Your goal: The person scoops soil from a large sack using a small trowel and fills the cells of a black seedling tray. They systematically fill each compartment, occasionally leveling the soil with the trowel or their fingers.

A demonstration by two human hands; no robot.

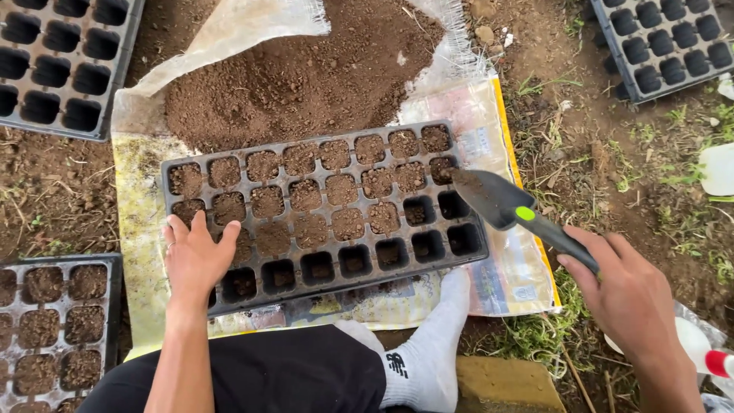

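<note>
Black tray (172,177) under flat left hand (195,256) (right hand (627,298) grips trowel (505,205)).

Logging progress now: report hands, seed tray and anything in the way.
Left hand flat on seed tray, near corner. Right hand grips trowel, blade over tray's right end. Far cells filled with soil, near row mostly empty. Nothing blocking.

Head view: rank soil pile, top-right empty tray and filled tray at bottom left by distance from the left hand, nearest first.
From the left hand:
1. Filled tray, bottom left, just beside the forearm.
2. Soil pile, top centre, beyond the middle tray the hand rests on.
3. Empty tray, top right corner, farthest.
</note>
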